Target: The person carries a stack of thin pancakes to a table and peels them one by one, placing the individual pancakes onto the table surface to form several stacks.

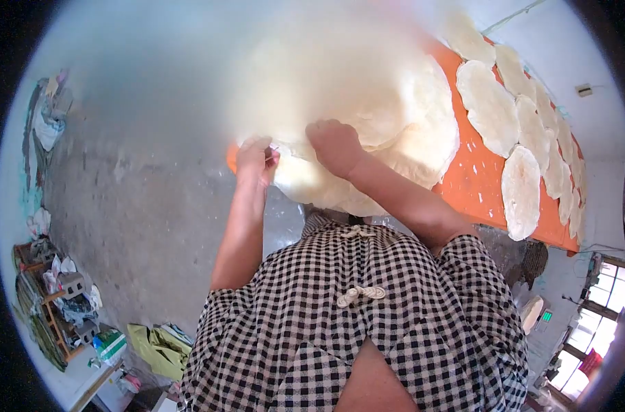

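Fingers, left hand (254,159): curled in, nearly closed, at the left edge of the pile (422,147); I cannot tell whether they pinch it.
Fingers, right hand (336,145): bent into a loose fist over the pile, tips hidden, so any hold is unclear.
Pile: wide, pale, flat rounds overlapping just in front of the body, probably for easy reach (the far part is lost in haze).
Hand spacing: near each other but apart, which would suit a broad, floppy edge.
Orange top (472,196): beneath the pile, running off to the right.
Spread rounds (487,106): right of the pile, some edges overlapping, perhaps laid out for air.
Shirt (395,268): checked, short sleeves leaving the forearms bare.
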A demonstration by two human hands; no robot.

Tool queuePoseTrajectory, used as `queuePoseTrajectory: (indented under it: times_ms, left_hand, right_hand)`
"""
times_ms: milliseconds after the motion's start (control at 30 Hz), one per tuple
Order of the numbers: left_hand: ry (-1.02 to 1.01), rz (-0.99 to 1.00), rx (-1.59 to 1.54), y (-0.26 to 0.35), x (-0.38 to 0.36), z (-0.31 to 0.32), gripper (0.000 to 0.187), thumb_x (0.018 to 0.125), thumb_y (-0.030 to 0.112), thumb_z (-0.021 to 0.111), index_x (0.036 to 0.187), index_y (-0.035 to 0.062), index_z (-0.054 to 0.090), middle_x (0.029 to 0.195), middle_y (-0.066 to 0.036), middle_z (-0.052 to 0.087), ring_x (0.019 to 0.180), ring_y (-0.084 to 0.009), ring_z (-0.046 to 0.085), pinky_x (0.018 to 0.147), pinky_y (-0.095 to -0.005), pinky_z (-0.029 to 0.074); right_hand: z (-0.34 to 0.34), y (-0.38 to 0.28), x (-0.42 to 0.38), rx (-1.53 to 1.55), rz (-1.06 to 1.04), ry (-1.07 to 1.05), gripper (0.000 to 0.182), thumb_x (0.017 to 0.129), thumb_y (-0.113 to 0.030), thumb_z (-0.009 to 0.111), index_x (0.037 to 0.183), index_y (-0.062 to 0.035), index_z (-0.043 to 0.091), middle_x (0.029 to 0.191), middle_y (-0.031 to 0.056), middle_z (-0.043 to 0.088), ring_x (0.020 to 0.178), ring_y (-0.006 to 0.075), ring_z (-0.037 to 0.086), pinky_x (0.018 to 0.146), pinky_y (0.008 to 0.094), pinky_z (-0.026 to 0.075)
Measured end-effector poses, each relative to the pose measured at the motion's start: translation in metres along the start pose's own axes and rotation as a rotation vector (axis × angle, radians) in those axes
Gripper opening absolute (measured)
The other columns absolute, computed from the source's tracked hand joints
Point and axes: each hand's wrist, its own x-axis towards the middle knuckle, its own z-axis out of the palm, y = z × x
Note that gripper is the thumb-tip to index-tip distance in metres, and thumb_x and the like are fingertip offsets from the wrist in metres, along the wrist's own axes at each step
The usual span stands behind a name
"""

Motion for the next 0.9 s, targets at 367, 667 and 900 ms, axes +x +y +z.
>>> queuePoseTrajectory:
  times_ms: [367,667,900]
  left_hand:
    - [-0.322,-0.061,-0.341,-0.009,0.009,-0.009,0.016,0.083,0.013,0.046,0.095,0.0050,0.051,0.096,-0.012,0.057,0.086,-0.0253,0.058,0.073,-0.0398,0.050]
    - [-0.318,-0.132,-0.251,-0.008,-0.023,0.015,0.020,0.082,0.021,0.051,0.092,0.0039,0.053,0.088,-0.011,0.060,0.083,-0.0247,0.059,0.075,-0.0361,0.048]
    - [-0.331,-0.134,-0.162,-0.010,-0.023,0.049,0.017,0.085,0.013,0.044,0.095,0.0017,0.052,0.090,-0.013,0.058,0.087,-0.0271,0.057,0.078,-0.0380,0.047]
  right_hand:
    - [0.002,-0.003,-0.015,-0.014,0.033,0.236,0.029,0.070,-0.024,0.058,0.091,-0.0044,0.053,0.090,0.0115,0.056,0.089,0.0265,0.053,0.071,0.0395,0.043]
    - [-0.172,0.122,0.103,0.038,0.106,0.163,0.021,0.073,-0.019,0.051,0.088,-0.0071,0.060,0.081,0.0148,0.061,0.075,0.0297,0.059,0.066,0.0387,0.046]
    - [-0.166,0.096,0.055,-0.223,-0.103,0.553,0.007,0.068,-0.009,0.048,0.072,-0.0081,0.054,0.068,0.0113,0.055,0.065,0.0298,0.056,0.055,0.0384,0.045]
